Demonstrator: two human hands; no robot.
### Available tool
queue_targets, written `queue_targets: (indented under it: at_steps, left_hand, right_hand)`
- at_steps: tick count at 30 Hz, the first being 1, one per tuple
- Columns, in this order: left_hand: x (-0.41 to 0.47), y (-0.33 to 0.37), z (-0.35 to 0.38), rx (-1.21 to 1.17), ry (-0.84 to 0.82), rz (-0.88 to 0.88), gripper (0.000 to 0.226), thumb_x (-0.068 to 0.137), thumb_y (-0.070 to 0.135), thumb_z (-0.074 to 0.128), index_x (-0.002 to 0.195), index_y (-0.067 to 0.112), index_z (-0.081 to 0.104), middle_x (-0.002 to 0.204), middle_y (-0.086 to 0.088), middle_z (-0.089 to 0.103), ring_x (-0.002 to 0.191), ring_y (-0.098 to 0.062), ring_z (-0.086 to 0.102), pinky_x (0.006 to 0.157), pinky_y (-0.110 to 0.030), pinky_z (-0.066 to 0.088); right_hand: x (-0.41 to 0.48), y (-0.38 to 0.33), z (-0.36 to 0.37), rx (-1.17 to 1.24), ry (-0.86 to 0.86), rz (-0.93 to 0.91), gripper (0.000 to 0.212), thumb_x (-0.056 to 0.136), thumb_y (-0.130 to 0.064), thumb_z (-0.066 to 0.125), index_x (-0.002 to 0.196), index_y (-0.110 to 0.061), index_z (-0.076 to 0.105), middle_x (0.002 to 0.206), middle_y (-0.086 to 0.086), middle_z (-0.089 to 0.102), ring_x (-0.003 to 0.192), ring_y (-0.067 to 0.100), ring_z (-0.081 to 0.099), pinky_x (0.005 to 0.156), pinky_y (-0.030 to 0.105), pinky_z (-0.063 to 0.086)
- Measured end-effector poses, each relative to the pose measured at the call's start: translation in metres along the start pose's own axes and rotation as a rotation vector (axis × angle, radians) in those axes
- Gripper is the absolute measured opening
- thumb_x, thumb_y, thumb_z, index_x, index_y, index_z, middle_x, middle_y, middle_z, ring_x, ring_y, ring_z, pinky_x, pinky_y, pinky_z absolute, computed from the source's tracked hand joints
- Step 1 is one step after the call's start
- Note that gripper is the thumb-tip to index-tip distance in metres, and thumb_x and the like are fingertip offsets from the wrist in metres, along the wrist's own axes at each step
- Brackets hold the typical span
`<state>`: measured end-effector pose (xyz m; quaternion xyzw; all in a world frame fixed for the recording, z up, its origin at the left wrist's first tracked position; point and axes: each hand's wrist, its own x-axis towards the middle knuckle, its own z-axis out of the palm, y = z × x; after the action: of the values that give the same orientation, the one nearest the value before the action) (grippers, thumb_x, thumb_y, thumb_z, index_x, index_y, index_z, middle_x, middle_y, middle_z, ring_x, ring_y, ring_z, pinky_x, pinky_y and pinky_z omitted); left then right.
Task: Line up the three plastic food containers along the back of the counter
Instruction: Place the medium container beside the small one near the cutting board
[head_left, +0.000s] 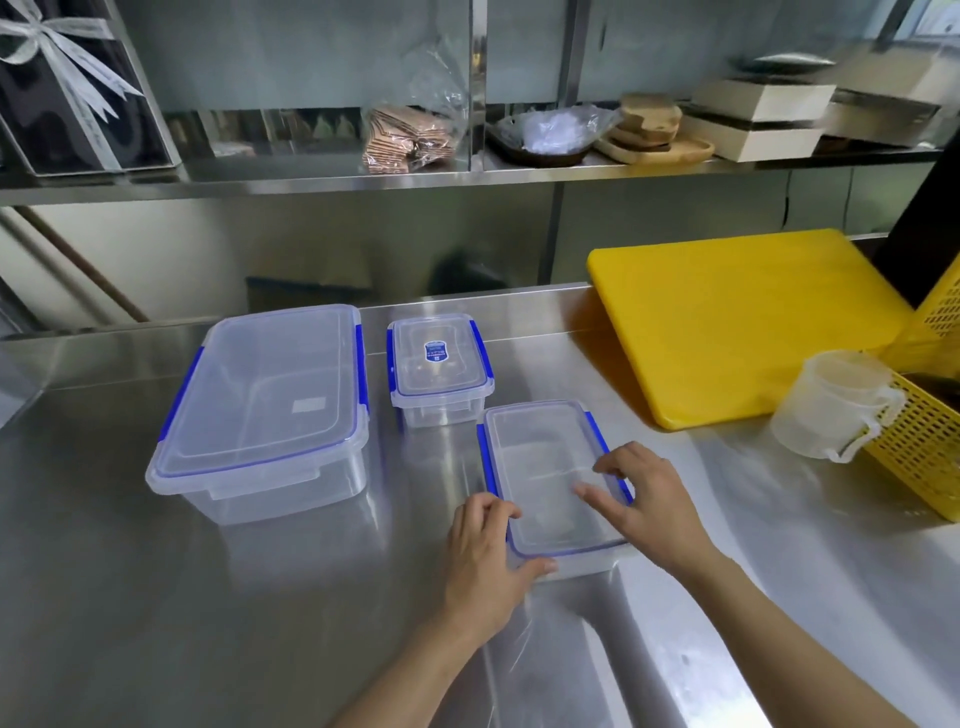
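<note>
Three clear plastic containers with blue-clipped lids stand on the steel counter. The large container is at the left, near the back. The small container with a blue label sits to its right, also near the back. The medium container lies closer to me, right of centre. My left hand grips its near left corner, thumb on the front edge. My right hand rests on its right side, fingers spread over the lid and the blue clip.
A yellow cutting board leans at the back right. A translucent measuring jug hangs on a yellow perforated basket at the right edge. A steel shelf above holds bags, wooden boards and boxes.
</note>
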<state>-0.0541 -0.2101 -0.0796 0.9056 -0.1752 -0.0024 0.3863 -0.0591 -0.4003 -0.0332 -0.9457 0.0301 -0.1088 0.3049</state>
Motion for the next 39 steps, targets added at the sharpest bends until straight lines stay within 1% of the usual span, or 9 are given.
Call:
queue_targets:
  at_steps: [6,9,12,16,19,24,28,36,39]
  left_hand:
    - [0.022,0.002,0.009,0.016,0.059,0.042,0.038,0.075,0.035,0.072,0.101,0.011,0.057,0.112,-0.001,0.053,0.101,-0.018,0.05,0.082,-0.023,0.039]
    - [0.037,-0.001,0.01,0.105,0.039,0.083,0.038,0.082,0.037,0.064,0.11,0.013,0.055,0.123,-0.001,0.056,0.11,-0.02,0.053,0.087,-0.028,0.041]
    - [0.053,-0.004,0.013,0.223,0.011,0.13,0.044,0.09,0.035,0.053,0.129,0.014,0.047,0.145,-0.003,0.042,0.135,-0.017,0.034,0.108,-0.028,0.027]
    - [0.074,-0.006,0.02,0.356,-0.105,0.167,0.062,0.093,0.036,0.043,0.145,0.017,0.015,0.157,0.001,0.012,0.144,-0.013,0.007,0.116,-0.028,0.005]
    - [0.086,-0.008,0.028,0.392,-0.143,0.168,0.073,0.092,0.036,0.045,0.145,0.02,-0.002,0.158,0.003,-0.004,0.144,-0.013,-0.004,0.115,-0.027,-0.003]
    - [0.121,-0.006,0.037,0.416,-0.174,0.17,0.078,0.092,0.034,0.048,0.144,0.024,-0.01,0.157,0.003,-0.011,0.143,-0.014,-0.009,0.112,-0.026,-0.005]
    - [0.156,-0.004,0.043,0.401,-0.224,0.138,0.08,0.091,0.034,0.05,0.144,0.024,-0.009,0.157,0.002,-0.012,0.143,-0.013,-0.011,0.115,-0.03,-0.003]
    - [0.212,-0.012,0.051,0.295,-0.242,0.013,0.083,0.087,0.037,0.056,0.143,0.034,-0.005,0.156,0.009,-0.015,0.144,-0.016,-0.006,0.115,-0.039,0.012]
    - [0.218,-0.014,0.06,0.257,-0.223,-0.006,0.086,0.085,0.04,0.058,0.142,0.038,-0.005,0.153,0.012,-0.022,0.143,-0.015,-0.007,0.114,-0.04,0.014]
  right_hand:
    - [-0.005,0.029,0.003,-0.287,-0.209,-0.175,0.06,0.074,-0.065,0.053,0.12,-0.025,0.052,0.129,-0.007,0.05,0.119,0.013,0.042,0.088,0.02,0.023]
    - [-0.003,0.037,0.007,-0.373,-0.16,-0.163,0.058,0.079,-0.06,0.052,0.123,-0.024,0.052,0.133,-0.003,0.052,0.12,0.018,0.046,0.093,0.025,0.033]
    - [0.005,0.035,0.014,-0.405,-0.061,-0.161,0.058,0.079,-0.059,0.045,0.114,-0.016,0.061,0.121,0.007,0.063,0.107,0.027,0.06,0.082,0.035,0.049]
    - [0.026,0.041,0.02,-0.366,-0.032,-0.099,0.055,0.081,-0.052,0.048,0.116,-0.011,0.06,0.124,0.012,0.062,0.11,0.032,0.06,0.082,0.039,0.053]
    - [0.048,0.053,0.019,-0.264,-0.075,-0.043,0.051,0.086,-0.04,0.054,0.13,-0.013,0.048,0.144,0.006,0.044,0.134,0.024,0.039,0.099,0.036,0.043]
    - [0.096,0.071,0.014,-0.25,-0.212,-0.048,0.07,0.085,-0.054,0.024,0.14,-0.012,0.032,0.153,0.005,0.026,0.143,0.02,0.017,0.116,0.032,0.013]
    - [0.134,0.09,0.016,-0.311,-0.225,-0.079,0.055,0.094,-0.036,0.04,0.142,-0.013,0.026,0.155,0.005,0.02,0.144,0.018,0.012,0.117,0.031,0.007]
    - [0.183,0.106,0.024,-0.318,-0.197,-0.103,0.11,0.06,-0.082,-0.009,0.144,-0.016,0.02,0.155,0.001,0.019,0.144,0.014,0.01,0.117,0.029,0.005]
    - [0.19,0.114,0.028,-0.36,-0.156,-0.125,0.114,0.059,-0.082,-0.018,0.143,-0.017,0.024,0.154,0.001,0.025,0.143,0.015,0.015,0.117,0.029,0.009]
